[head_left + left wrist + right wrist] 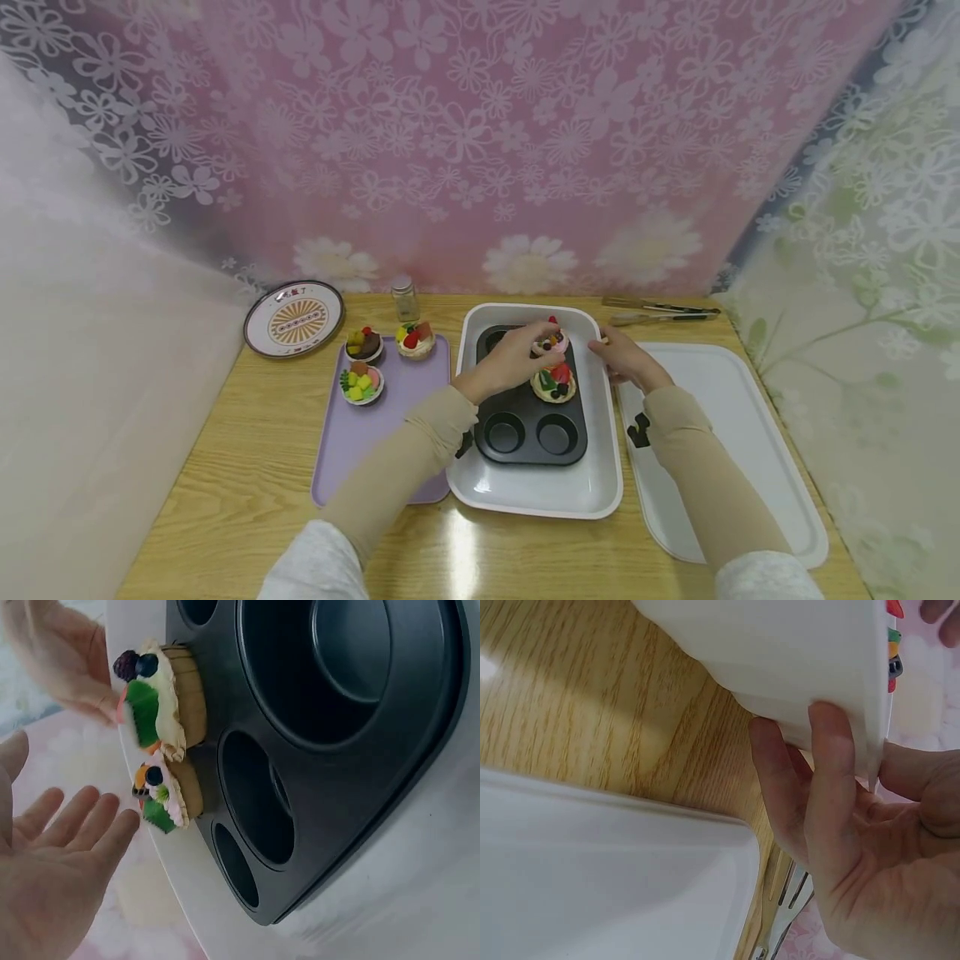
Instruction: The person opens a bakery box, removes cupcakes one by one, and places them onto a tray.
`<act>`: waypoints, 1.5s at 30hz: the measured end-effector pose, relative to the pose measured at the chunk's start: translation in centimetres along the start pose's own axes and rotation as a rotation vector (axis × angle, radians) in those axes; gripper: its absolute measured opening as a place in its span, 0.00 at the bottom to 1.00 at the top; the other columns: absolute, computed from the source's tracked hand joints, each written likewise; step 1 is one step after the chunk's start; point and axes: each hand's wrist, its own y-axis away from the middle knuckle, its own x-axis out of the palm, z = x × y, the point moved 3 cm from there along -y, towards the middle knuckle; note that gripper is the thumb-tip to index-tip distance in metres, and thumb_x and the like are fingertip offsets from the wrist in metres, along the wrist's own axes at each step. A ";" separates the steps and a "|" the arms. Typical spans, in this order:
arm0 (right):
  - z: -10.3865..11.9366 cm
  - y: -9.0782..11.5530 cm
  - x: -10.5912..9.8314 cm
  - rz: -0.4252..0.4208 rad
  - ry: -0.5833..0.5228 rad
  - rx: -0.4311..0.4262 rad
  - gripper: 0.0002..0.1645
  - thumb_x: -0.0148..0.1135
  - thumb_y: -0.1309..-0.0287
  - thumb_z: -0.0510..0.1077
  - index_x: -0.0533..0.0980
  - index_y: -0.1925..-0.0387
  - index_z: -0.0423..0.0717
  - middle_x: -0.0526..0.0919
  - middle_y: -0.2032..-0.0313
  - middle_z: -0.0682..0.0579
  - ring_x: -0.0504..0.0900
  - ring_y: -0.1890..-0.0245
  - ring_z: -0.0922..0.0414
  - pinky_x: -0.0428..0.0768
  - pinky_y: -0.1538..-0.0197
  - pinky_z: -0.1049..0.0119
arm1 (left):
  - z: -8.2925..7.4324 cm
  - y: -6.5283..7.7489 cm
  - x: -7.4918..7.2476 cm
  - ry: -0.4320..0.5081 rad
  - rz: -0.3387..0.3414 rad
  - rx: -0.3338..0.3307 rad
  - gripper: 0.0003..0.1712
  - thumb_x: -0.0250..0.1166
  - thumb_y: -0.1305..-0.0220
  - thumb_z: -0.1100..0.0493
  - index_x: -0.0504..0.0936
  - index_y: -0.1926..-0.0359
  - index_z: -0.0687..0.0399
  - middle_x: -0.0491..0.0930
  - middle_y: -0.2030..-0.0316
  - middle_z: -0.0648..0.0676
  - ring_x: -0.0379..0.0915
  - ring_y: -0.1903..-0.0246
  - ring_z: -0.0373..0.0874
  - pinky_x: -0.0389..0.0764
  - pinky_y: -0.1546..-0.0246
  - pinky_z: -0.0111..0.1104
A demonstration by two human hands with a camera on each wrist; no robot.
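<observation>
A white deep tray (536,490) holds a dark muffin tin (531,427). In two of its cups sit a fruit tart with strawberry and kiwi (553,385) and a pink-cream fruit tart (553,340). My left hand (512,360) reaches over the tin beside these tarts. In the left wrist view its fingers (86,825) are extended and hold nothing, with the pink-cream tart close to the fingertips. At the far right of the deep tray, my right hand (877,840) grips the rim, thumb on the inner side and fingers against the outer wall.
To the left, a lilac tray (375,454) carries several toy cupcakes (363,383). A patterned plate (294,319) and a small glass jar (405,300) stand behind. On the right lie a white lid-like tray (738,450) and metal tongs (660,310) near the back edge.
</observation>
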 end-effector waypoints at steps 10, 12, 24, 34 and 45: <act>0.2 -0.2 0.0 -0.005 0.016 0.004 0.31 0.40 0.15 0.49 0.53 0.22 0.39 0.73 0.40 0.29 0.84 0.56 0.49 0.88 0.56 0.55 | 1.2 -0.9 2.3 -0.116 0.143 -0.001 0.40 0.69 0.27 0.47 0.66 0.22 0.52 0.72 0.25 0.54 0.71 0.27 0.46 0.75 0.29 0.38; 0.3 -0.2 0.0 -0.004 0.013 0.002 0.30 0.40 0.15 0.49 0.54 0.22 0.39 0.73 0.40 0.29 0.84 0.56 0.50 0.88 0.57 0.55 | 1.3 -1.1 2.7 -0.149 0.153 0.003 0.39 0.70 0.28 0.48 0.69 0.23 0.53 0.73 0.26 0.53 0.71 0.28 0.45 0.75 0.29 0.36; 0.3 -0.2 0.1 -0.002 0.020 0.006 0.29 0.40 0.15 0.50 0.55 0.24 0.39 0.75 0.44 0.32 0.82 0.62 0.54 0.86 0.60 0.60 | 1.0 -1.3 3.6 -0.236 0.185 -0.038 0.43 0.77 0.36 0.57 0.69 0.24 0.54 0.71 0.26 0.55 0.68 0.27 0.47 0.69 0.24 0.37; 0.2 -0.4 0.1 -0.007 0.024 0.013 0.28 0.40 0.15 0.50 0.56 0.25 0.39 0.76 0.48 0.35 0.80 0.62 0.54 0.84 0.62 0.60 | 1.1 -1.4 4.4 -0.309 0.189 -0.069 0.46 0.81 0.41 0.58 0.69 0.24 0.52 0.72 0.27 0.53 0.67 0.27 0.45 0.69 0.25 0.36; -0.2 -0.2 0.1 -0.002 0.007 0.021 0.31 0.39 0.15 0.50 0.53 0.21 0.41 0.71 0.38 0.30 0.83 0.56 0.50 0.87 0.56 0.55 | 1.0 -1.5 5.1 -0.365 0.195 -0.051 0.43 0.79 0.39 0.60 0.69 0.26 0.53 0.74 0.30 0.55 0.71 0.30 0.45 0.73 0.28 0.35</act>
